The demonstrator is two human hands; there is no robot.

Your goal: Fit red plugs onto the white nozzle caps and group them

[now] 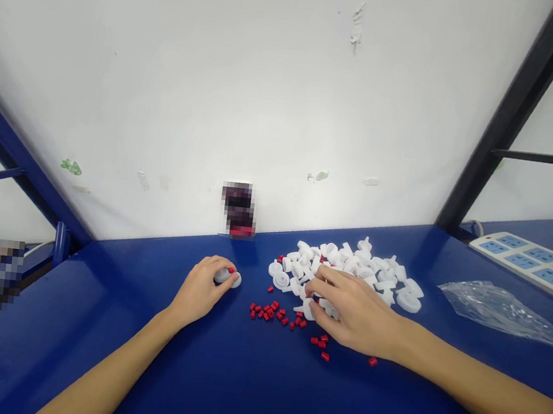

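My left hand (202, 290) is closed in a pinch around a white plastic nozzle cap (236, 280) with a small red tip cap (231, 270) on it; part of the piece hides behind the fingers. On the right, my right hand (352, 307) reaches over the near edge of a heap of white nozzle caps (350, 261). Its thumb and fingers are curved but apart, with white pieces showing in the gap. Small red tip caps (270, 312) lie scattered between the two hands, and a few more sit below my right hand.
The blue table (238, 381) meets a white wall (287, 103) at the back. A clear plastic bag (502, 313) lies right of the heap, with a white power strip (532, 260) beyond it. A pixelated dark object (239, 208) stands against the wall. Metal posts (498, 112) rise at both sides.
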